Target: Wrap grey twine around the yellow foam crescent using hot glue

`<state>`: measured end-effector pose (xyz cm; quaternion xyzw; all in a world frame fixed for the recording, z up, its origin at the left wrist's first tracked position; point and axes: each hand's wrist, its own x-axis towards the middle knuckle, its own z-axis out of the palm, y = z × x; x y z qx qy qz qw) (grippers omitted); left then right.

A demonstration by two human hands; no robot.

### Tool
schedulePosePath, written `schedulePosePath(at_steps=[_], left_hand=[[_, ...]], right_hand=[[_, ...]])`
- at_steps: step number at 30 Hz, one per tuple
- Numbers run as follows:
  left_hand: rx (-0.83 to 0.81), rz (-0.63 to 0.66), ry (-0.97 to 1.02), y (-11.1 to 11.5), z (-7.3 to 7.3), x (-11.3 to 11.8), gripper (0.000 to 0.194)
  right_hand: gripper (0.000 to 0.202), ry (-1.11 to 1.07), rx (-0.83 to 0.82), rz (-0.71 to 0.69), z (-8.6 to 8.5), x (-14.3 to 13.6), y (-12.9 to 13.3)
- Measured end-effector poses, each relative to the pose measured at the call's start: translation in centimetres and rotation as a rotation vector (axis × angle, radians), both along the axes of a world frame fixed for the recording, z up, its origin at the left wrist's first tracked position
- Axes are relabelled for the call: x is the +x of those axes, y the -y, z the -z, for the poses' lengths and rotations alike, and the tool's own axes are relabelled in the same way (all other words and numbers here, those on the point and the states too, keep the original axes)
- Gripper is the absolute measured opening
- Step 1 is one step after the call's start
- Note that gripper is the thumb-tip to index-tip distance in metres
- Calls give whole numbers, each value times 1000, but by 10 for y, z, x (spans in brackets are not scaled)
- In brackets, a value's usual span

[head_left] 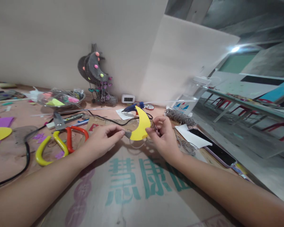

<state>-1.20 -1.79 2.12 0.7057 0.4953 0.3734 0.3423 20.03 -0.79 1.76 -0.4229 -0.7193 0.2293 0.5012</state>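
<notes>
A yellow crescent moon shape point(142, 124) is held up over the cardboard between my two hands. Its lower left tip, wrapped in grey yarn, is pinched by my left hand point(109, 137). On the other side, my right hand point(164, 135) has its thumb and fingers closed at the crescent's right edge. A thin loop of grey yarn hangs just below the crescent. The cardboard point(132, 205) with green and faded pink printing lies under both hands.
Yellow-handled point(44, 153) and red-handled tools point(71, 138) lie left. Behind are a blue glue gun point(134, 107), a small clock point(128, 98), a bowl point(61, 105) and grey moon ornaments point(94, 71). A yarn bundle point(180, 116) and phone point(215, 149) lie right.
</notes>
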Motion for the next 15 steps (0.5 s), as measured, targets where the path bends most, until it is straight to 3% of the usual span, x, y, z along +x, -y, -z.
schedulePosePath(at_steps=[2,5,15], left_hand=[[6,9,-5,0,0,0,24],[1,21,-20,1,-1,1,24],[11,24,-36,2,-2,1,24]], right_hand=[[26,-74,-129,-3,0,0,-7],[23,-14,-226,-40,-1,0,-11],[28,65,-209,14,-2,-1,-8]])
